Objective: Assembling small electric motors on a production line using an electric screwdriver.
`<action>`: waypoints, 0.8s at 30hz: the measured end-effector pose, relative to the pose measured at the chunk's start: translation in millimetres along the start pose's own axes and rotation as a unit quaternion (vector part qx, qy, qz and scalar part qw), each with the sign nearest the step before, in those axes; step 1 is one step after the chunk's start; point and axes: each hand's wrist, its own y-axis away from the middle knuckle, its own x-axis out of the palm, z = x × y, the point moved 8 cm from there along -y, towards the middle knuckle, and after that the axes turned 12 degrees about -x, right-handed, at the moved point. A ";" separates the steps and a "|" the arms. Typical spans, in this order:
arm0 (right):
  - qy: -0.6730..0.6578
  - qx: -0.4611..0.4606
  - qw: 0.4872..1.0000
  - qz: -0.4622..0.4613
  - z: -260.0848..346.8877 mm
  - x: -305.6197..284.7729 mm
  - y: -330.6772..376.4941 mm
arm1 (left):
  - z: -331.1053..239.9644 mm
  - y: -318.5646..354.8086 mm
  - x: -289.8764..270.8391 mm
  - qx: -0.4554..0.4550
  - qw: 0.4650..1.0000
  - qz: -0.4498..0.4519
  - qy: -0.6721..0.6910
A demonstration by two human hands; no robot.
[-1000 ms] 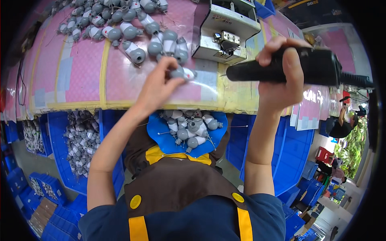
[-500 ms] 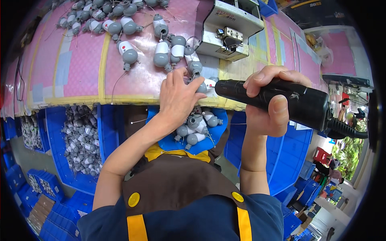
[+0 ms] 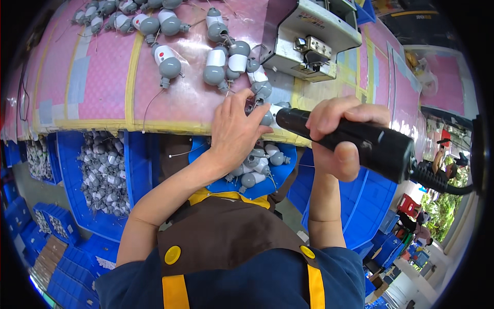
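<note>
A black corded electric screwdriver (image 3: 383, 147) lies across my right hand (image 3: 337, 139), its fingers wrapped round the barrel. The tool's narrow end points left and meets the white part of a small grey-and-white plastic piece (image 3: 266, 118) at the table's near edge. My left hand (image 3: 231, 123) steadies that piece with its thumb and fingers, which partly hide it. Just beyond the left fingers lie several like pieces with round grey ends, such as a grey-and-white piece (image 3: 214, 67) and one with a red dot (image 3: 168, 66).
A metal machine (image 3: 309, 41) stands at the table's back right. More pieces cluster at the far left. Below the table edge, a blue tray (image 3: 288, 183) holds pieces over my lap. Blue bins (image 3: 139, 170) stand on both sides; the left one is full of pieces.
The screwdriver's front end has come up to the piece, covering the gap and bit seen before. Its rear end has dropped slightly. The whole view has shifted a little.
</note>
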 end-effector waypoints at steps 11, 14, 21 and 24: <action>-0.009 -0.040 0.997 0.061 -2.6 -5.8 -3.4 | 5.9 -2.2 7.1 -0.021 0.999 0.026 0.040; 0.005 -0.039 0.998 0.045 0.4 -1.7 -0.6 | 5.1 -1.9 4.6 -0.020 0.999 0.015 0.034; 0.013 -0.040 0.999 0.012 9.4 0.2 6.9 | -1.6 -2.1 -3.0 -0.004 0.999 0.004 0.033; -0.023 -0.002 0.999 -0.034 6.9 0.8 11.4 | 2.9 1.5 -12.6 -0.007 0.996 0.032 0.084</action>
